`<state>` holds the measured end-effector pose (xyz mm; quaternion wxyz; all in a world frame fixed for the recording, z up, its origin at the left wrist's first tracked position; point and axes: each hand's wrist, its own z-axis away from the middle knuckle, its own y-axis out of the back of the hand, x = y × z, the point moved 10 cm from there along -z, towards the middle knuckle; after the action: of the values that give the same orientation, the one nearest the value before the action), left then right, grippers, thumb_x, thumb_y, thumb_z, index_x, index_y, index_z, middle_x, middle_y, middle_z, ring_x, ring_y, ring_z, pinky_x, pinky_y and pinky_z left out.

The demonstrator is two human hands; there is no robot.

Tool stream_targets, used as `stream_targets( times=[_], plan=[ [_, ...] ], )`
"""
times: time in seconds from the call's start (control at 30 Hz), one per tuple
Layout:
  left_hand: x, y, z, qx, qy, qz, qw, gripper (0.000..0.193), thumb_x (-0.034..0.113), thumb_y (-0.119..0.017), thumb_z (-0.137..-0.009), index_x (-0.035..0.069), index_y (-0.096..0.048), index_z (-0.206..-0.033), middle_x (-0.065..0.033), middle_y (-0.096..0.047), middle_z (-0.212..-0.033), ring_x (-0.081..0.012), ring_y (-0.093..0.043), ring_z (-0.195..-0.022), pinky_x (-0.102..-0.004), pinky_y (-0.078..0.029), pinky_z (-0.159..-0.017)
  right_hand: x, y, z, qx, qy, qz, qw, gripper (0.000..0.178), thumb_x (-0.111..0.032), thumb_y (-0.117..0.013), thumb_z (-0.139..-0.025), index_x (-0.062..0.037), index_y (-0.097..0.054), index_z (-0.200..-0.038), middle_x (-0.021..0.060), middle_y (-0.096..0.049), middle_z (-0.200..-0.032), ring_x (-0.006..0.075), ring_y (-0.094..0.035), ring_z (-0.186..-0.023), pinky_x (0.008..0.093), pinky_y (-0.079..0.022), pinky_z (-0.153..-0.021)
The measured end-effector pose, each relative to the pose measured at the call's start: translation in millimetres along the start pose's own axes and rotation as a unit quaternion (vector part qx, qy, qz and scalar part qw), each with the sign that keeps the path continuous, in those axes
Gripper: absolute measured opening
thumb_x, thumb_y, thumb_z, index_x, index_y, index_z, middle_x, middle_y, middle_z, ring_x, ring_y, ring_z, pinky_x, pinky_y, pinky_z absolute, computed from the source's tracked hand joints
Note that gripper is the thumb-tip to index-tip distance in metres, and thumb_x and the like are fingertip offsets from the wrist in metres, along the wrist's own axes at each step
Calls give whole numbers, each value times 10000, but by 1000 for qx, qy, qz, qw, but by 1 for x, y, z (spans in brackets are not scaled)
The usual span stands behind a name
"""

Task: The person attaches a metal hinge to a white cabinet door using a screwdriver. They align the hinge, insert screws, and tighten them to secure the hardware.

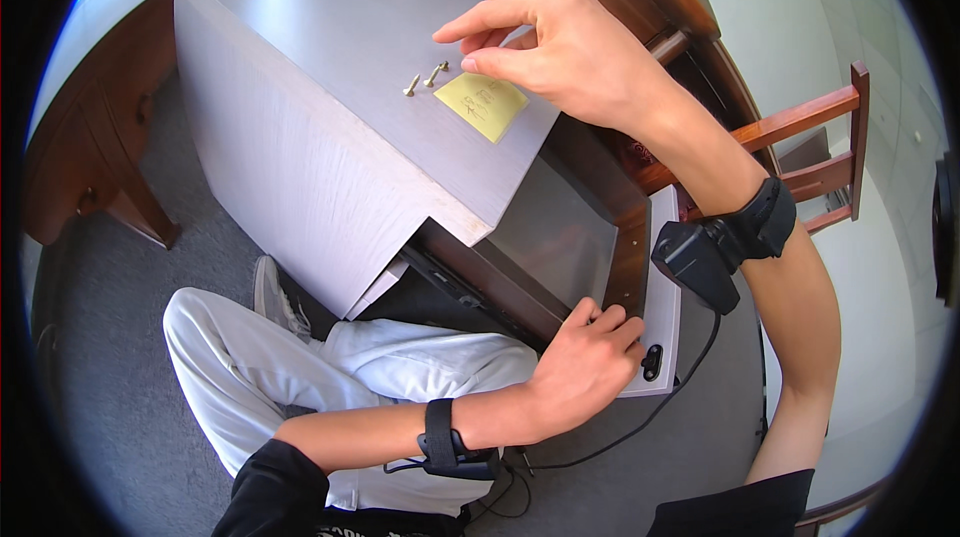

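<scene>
The right hand (580, 52) hangs back uppermost, its grip parted between thumb and forefinger, near small screws (411, 86) on the grey cabinet (300, 47). A yellow note (482, 107) beside them bears handwriting too small to read surely. Lower, the left hand (585, 372) bends its fingers at the drawer front (668, 327); whether its grip holds this, I cannot tell.

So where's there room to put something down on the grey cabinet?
The biggest bare patch on the grey cabinet top is left of and beyond the screws. A smaller one lies between the yellow note and the near corner. It's crowded around the screws and note, with the right hand close by.
</scene>
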<state>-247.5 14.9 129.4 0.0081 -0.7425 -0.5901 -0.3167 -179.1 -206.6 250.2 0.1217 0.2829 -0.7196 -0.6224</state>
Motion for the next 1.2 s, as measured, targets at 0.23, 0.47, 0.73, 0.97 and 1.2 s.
stream_targets(
  times=[0.23,0.47,0.73,0.97,1.2],
  plan=[
    [0,6,-2,27,7,-5,1000,37,126,-675,-738,114,-660,-770,-13,-551,-862,-183,-577,-883,-341,-400,-797,-19,-10,-3,-4,83,5,997,170,-88,-689,-892,17,-771,-997,195,-730,-901,282,-724,-856,376,-567,-807],
    [-3,3,-2,22,12,9,1000,59,90,-680,-746,104,-692,-802,-10,-541,-835,-202,-560,-825,-354,-384,-770,-10,38,45,39,-14,121,992,199,-124,-656,-923,52,-708,-1001,211,-737,-911,308,-728,-862,391,-563,-803],
    [-4,3,-1,24,23,18,999,134,45,-711,-726,103,-751,-841,18,-604,-855,-181,-563,-817,-344,-384,-779,10,38,205,-5,-269,5,963,109,33,-650,-955,26,-726,-1033,69,-681,-999,121,-662,-902,263,-541,-826],
    [-5,3,-1,29,31,11,999,115,38,-746,-729,99,-751,-827,38,-614,-830,-175,-561,-776,-344,-382,-749,11,19,277,-64,-313,-27,947,96,64,-661,-889,42,-704,-972,98,-733,-852,162,-716,-763,298,-558,-696],
    [-5,2,0,30,30,5,999,91,49,-750,-749,95,-752,-827,39,-614,-825,-181,-563,-775,-344,-380,-740,4,0,272,-205,-242,28,948,113,55,-732,-816,19,-726,-923,109,-722,-842,253,-704,-757,345,-552,-702]
  ],
)
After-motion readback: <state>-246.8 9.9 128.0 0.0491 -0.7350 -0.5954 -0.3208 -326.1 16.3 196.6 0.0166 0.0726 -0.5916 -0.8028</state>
